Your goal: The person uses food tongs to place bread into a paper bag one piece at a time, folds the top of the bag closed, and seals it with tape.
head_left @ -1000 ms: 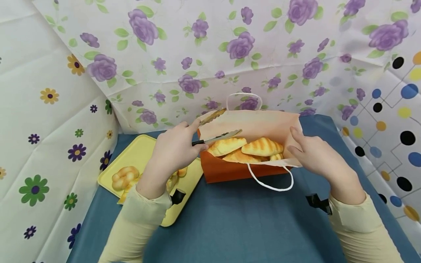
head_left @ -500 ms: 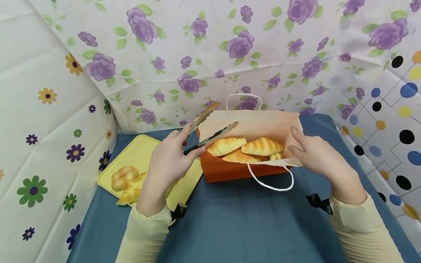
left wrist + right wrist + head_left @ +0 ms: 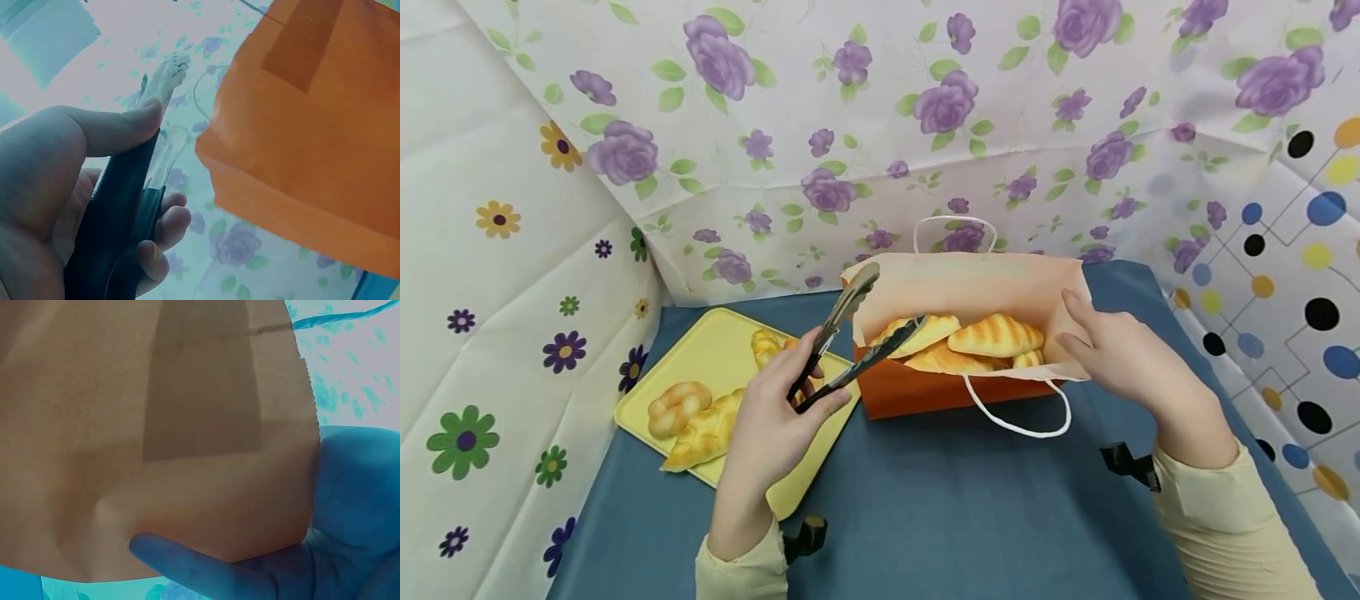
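My left hand [image 3: 775, 425] grips a pair of tongs [image 3: 842, 367] with black handles, also seen in the left wrist view. The tong tips stand apart with nothing between them, left of the paper bag's opening. My right hand [image 3: 1123, 358] holds the right side of the orange paper bag [image 3: 955, 392]; in the right wrist view one finger [image 3: 187, 562] lies against the paper, and other fingers are hidden. Several bread pieces [image 3: 996, 335] lie inside the bag. Beneath and beside my left hand, a yellow tray [image 3: 715, 333] bears a round knotted bread [image 3: 679, 408] and a braided bread [image 3: 707, 433].
More bread [image 3: 765, 346] on the tray is partly hidden behind my left hand. The bag's white front handle [image 3: 1022, 432] hangs down over the blue tablecloth [image 3: 940, 500]; its back handle [image 3: 955, 218] stands up. Flowered sheets [image 3: 820, 100] enclose the table's back and left.
My left hand has drawn the tongs back and down from over the bag toward the tray, uncovering more of the braided bread. My right hand and the bag have stayed in place.
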Motion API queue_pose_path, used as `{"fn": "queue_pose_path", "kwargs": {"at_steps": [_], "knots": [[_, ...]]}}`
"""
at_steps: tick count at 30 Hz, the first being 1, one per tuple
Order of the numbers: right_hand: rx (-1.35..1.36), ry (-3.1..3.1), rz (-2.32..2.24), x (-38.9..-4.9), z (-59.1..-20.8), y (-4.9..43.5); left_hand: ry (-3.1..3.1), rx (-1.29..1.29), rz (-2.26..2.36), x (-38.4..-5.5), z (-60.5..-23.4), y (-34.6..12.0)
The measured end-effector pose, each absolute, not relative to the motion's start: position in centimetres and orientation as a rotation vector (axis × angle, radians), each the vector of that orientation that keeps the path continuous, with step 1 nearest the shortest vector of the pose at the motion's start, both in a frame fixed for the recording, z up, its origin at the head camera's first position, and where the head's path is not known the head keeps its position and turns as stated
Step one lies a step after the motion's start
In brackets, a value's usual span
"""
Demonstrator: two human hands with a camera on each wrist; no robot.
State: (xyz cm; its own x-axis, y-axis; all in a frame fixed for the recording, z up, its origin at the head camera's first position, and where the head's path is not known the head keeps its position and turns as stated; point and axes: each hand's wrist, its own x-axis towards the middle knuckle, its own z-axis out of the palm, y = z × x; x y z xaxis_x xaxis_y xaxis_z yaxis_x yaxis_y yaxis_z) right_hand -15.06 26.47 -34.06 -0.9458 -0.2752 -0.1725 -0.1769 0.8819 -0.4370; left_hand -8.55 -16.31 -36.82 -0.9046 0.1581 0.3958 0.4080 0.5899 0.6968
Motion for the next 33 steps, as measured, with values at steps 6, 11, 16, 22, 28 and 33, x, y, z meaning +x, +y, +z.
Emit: {"fn": "queue_pose_path", "kwargs": {"at_steps": [6, 11, 16, 22, 28, 33], "knots": [[-0.360, 2.819, -0.637, -15.0, -34.3, 26.5, -2.498, -0.462, -1.266, -7.9, -38.8, -17.5], [-0.349, 2.825, -0.619, -15.0, -34.3, 26.5, -2.490, -0.480, -1.302, -8.1, -39.3, -17.9], [-0.360, 2.834, -0.614, -15.0, -34.2, 26.4, -2.454, -0.478, -1.356, -8.2, -39.1, -18.2], [-0.353, 2.836, -0.608, -15.0, -34.2, 26.5, -2.437, -0.429, -1.334, -8.0, -38.9, -18.8], [-0.340, 2.833, -0.600, -15.0, -34.1, 26.4, -2.457, -0.393, -1.310, -7.8, -39.3, -20.4], [-0.349, 2.842, -0.593, -15.0, -34.0, 26.3, -2.474, -0.312, -1.259, -7.3, -39.6, -22.1]]}}
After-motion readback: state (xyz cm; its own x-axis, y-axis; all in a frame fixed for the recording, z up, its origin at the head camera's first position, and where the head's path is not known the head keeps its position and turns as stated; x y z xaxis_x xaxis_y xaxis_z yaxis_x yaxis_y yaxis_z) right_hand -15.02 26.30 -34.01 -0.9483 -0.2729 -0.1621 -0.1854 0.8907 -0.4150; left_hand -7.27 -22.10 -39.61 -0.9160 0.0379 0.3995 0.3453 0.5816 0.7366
